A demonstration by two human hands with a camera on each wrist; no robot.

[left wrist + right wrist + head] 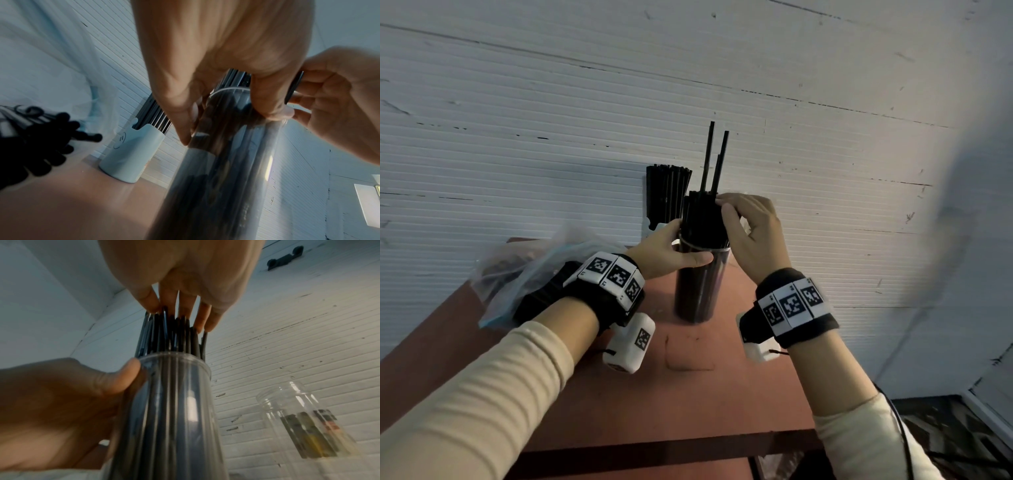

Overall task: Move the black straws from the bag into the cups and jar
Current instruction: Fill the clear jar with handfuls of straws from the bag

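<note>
A tall clear cup (700, 291) packed with black straws (703, 219) stands on the red-brown table (739, 377). My left hand (688, 245) grips this cup just under its rim; the thumb (131, 369) lies across the front. My right hand (724, 207) curls over the bundle's upper ends, thumb on one side and fingers (202, 321) on the other. A few straws (714, 157) stick up well above the rest. Behind stands a white cup (131, 155) holding more straws (667, 192). The clear bag (524, 270) lies at the left with straws (41, 138) inside.
A clear screw-top jar (304, 423) with a label stands to the right of the cup, hidden behind my right hand in the head view. A white ribbed wall (825, 137) rises directly behind the table. The table's right edge (784, 342) runs close to my right wrist.
</note>
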